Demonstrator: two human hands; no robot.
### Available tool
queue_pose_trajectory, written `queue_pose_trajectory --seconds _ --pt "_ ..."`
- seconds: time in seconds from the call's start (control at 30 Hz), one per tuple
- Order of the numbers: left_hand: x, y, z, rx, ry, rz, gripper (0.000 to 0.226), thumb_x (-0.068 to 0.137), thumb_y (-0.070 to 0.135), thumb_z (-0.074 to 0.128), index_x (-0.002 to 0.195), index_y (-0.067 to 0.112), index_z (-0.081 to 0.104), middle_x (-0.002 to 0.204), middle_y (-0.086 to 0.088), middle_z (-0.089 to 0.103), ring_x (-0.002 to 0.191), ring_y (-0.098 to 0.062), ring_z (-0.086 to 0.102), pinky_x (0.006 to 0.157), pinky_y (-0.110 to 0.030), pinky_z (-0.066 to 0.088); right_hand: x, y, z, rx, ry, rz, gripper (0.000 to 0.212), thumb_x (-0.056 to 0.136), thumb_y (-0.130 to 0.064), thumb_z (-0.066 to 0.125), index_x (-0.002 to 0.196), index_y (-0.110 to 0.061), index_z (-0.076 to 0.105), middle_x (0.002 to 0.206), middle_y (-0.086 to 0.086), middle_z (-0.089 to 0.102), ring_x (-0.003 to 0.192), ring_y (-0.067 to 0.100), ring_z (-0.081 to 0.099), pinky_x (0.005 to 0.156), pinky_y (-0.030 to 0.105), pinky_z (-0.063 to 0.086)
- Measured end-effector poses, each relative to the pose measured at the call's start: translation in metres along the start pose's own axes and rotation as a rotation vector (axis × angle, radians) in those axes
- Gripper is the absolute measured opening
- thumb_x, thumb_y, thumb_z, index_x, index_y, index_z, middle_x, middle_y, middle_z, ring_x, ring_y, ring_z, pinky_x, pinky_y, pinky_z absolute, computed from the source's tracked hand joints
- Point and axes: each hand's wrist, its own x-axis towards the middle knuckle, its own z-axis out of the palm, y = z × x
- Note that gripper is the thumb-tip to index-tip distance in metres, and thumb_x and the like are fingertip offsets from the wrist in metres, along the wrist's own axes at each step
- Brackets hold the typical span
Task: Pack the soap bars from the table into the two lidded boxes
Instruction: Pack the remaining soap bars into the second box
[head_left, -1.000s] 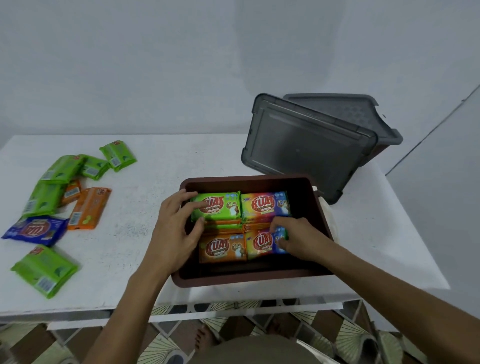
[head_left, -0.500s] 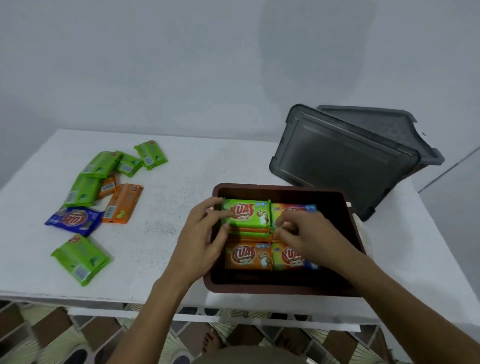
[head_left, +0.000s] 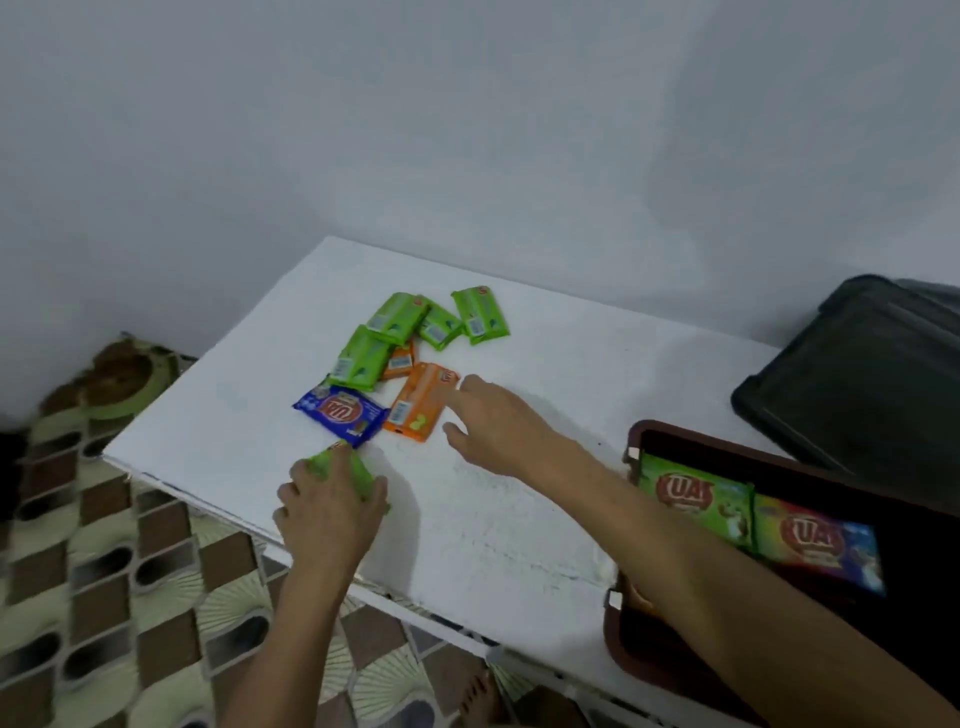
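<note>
Green bar (head_left: 366, 475) is being gripped by the curled left hand (head_left: 332, 501) at the table's (head_left: 519, 519) near edge. The empty right hand (head_left: 498, 426) is being held spread beside an orange bar (head_left: 421, 402). A fall off that edge is being risked by dragging.

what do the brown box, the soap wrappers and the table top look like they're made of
The brown box: probably moulded plastic, smooth, slight sheen on its rounded rim. Wrappers, as on the orange soap bar: thin glossy printed film with barcode label. The table top: white, matt, grainy surface; maybe painted, material unclear.
</note>
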Motion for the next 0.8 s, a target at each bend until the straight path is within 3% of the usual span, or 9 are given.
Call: queue_pose_trajectory --seconds 0.1,0.2,0.47,0.8 --pt "0.016 -0.007 0.001 0.041 -0.063 -0.102 0.069 0.084 0.073 0.04 0.141 0.035 0.032 0.13 -0.017 0.04 0.119 -0.039 0.043 0.096 -0.048 0.038 0.046 -0.01 0.031 -0.103 -0.216 -0.025 0.055 0.097 -0.028 0.049 0.149 -0.028 0.031 0.153 0.021 0.022 0.135 0.041 0.033 0.099 0.049 0.045" --pt "0.022 -0.006 0.006 0.069 -0.014 -0.102 0.071 0.082 0.076 0.04 0.138 0.034 0.033 0.12 -0.016 0.044 0.113 -0.037 0.047 0.091 -0.045 0.04 0.067 -0.015 0.05 -0.205 -0.263 -0.038 0.058 0.096 -0.039 0.052 0.148 -0.037 0.026 0.156 0.026 0.004 0.137 0.049 0.023 0.097 0.055 0.046" --pt "0.028 -0.004 0.007 -0.075 -0.02 -0.103 0.06 0.085 0.055 0.057 0.136 0.029 0.04 0.12 -0.015 0.036 0.113 -0.037 0.042 0.085 -0.043 0.045 0.078 -0.015 0.066 -0.248 -0.187 -0.018 0.05 0.096 -0.037 0.052 0.142 -0.034 0.031 0.154 0.028 0.006 0.132 0.054 0.027 0.088 0.05 0.05" --pt "0.015 -0.001 0.007 -0.162 -0.057 -0.041 0.06 0.084 0.044 0.064 0.138 0.029 0.041 0.127 -0.017 0.038 0.119 -0.036 0.036 0.09 -0.043 0.043 0.068 -0.014 0.067 -0.24 -0.152 0.054 0.059 0.091 -0.017 0.062 0.142 -0.027 0.035 0.154 0.021 0.01 0.137 0.05 0.023 0.098 0.049 0.047"
